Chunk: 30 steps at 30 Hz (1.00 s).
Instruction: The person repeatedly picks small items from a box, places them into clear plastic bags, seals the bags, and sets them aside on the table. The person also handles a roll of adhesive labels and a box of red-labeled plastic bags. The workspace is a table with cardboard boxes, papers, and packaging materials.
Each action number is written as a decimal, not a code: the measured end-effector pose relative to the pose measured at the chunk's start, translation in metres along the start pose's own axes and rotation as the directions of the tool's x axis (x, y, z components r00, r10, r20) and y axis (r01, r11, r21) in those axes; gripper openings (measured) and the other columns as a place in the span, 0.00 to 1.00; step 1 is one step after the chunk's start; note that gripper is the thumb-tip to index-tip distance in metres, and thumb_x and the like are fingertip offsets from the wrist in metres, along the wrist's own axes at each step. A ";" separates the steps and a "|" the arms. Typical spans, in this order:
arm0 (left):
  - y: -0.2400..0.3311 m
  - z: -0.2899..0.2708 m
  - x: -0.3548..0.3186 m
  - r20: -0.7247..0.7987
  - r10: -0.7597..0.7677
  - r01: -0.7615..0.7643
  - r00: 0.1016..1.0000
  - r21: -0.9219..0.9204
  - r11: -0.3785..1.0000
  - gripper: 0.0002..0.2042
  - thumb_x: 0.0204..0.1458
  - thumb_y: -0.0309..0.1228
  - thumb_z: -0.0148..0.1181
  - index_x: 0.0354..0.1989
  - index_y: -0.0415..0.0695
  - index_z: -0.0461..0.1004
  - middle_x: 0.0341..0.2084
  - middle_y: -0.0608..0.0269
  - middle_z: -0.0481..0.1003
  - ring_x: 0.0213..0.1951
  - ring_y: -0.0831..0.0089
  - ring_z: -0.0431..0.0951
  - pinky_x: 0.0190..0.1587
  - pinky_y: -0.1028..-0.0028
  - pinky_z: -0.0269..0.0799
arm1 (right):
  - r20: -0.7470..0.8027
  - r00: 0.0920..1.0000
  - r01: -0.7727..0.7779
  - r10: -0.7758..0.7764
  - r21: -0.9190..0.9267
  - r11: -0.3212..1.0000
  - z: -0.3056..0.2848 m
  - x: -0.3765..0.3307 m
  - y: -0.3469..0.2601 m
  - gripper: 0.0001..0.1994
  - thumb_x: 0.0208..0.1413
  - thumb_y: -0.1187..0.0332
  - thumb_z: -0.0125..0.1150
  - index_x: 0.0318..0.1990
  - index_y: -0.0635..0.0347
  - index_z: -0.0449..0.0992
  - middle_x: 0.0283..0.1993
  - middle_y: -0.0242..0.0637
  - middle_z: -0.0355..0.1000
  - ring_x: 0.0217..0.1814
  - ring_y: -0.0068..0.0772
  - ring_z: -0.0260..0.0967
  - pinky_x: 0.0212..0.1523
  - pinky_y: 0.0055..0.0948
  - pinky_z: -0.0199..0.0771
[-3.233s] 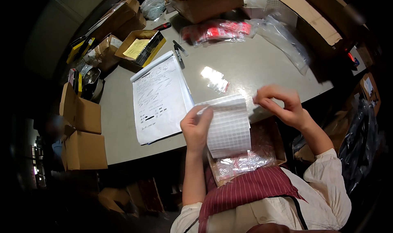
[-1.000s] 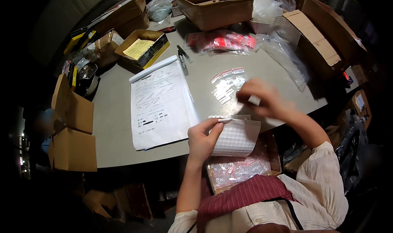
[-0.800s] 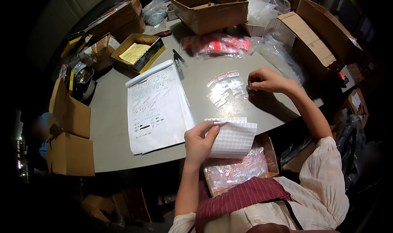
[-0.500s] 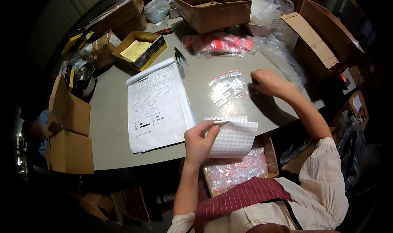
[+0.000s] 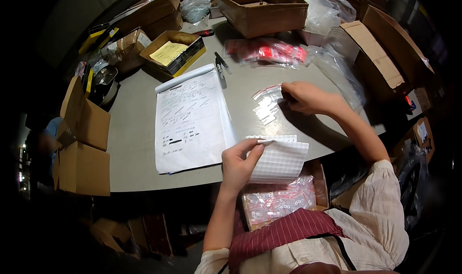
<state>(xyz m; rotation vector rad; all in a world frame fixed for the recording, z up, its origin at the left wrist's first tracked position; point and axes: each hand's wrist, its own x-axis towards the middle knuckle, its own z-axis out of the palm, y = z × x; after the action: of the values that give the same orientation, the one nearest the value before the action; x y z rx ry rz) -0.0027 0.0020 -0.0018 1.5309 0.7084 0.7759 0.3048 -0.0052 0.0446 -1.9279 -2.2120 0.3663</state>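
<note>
My left hand (image 5: 239,167) pinches a folded white sheet of round stickers (image 5: 281,162) at its upper left edge, over the table's near edge. Above the table, my right hand (image 5: 308,98) is closed, its fingers curled at the right side of several small clear zip bags (image 5: 266,110) that lie overlapped and shining in the light. What its fingertips hold, if anything, is hidden. Below the sheet, an open cardboard box (image 5: 321,185) in front of my body holds many red-edged zip bags (image 5: 279,202) with small white rings inside.
A handwritten notepad (image 5: 190,124) lies left of the zip bags, with black markers (image 5: 220,72) beside it. Behind are red-printed plastic bags (image 5: 269,52), a large carton (image 5: 262,14) and a small box with yellow paper (image 5: 168,52). Clear plastic (image 5: 344,76) and cartons (image 5: 380,57) stand right.
My right hand has moved left to the zip bags and now covers their right part. My left hand still holds the sticker sheet. The whole view has shifted slightly.
</note>
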 end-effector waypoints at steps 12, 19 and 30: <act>0.000 0.004 0.001 -0.048 0.038 -0.035 0.998 0.057 0.998 0.10 0.59 0.26 0.66 0.45 0.32 0.83 0.34 0.56 0.85 0.38 0.76 0.82 0.43 0.76 0.76 | -0.155 0.968 0.231 -0.195 0.267 0.936 -0.011 -0.041 -0.059 0.11 0.53 0.71 0.70 0.39 0.63 0.74 0.36 0.44 0.73 0.41 0.52 0.71 0.44 0.45 0.71; -0.004 0.002 0.001 -0.047 0.051 -0.049 0.998 0.060 0.997 0.09 0.59 0.27 0.67 0.42 0.33 0.83 0.33 0.57 0.85 0.38 0.76 0.82 0.43 0.75 0.75 | -0.330 0.880 0.339 -0.341 -0.066 0.938 0.020 -0.052 -0.101 0.15 0.45 0.74 0.68 0.42 0.60 0.74 0.41 0.41 0.72 0.45 0.47 0.71 0.49 0.39 0.72; -0.011 0.005 0.002 -0.043 0.050 -0.048 0.998 0.053 0.997 0.09 0.60 0.29 0.66 0.42 0.34 0.82 0.31 0.57 0.84 0.36 0.75 0.82 0.41 0.76 0.75 | -0.175 0.972 0.214 -0.159 0.365 0.906 0.000 -0.003 -0.055 0.10 0.54 0.69 0.66 0.39 0.66 0.76 0.31 0.43 0.73 0.33 0.38 0.71 0.35 0.37 0.71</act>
<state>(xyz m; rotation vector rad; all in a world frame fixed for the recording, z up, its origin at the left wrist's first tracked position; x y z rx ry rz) 0.0020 0.0015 -0.0131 1.5873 0.7314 0.8363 0.2528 -0.0155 0.0614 -1.4784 -2.0298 0.5634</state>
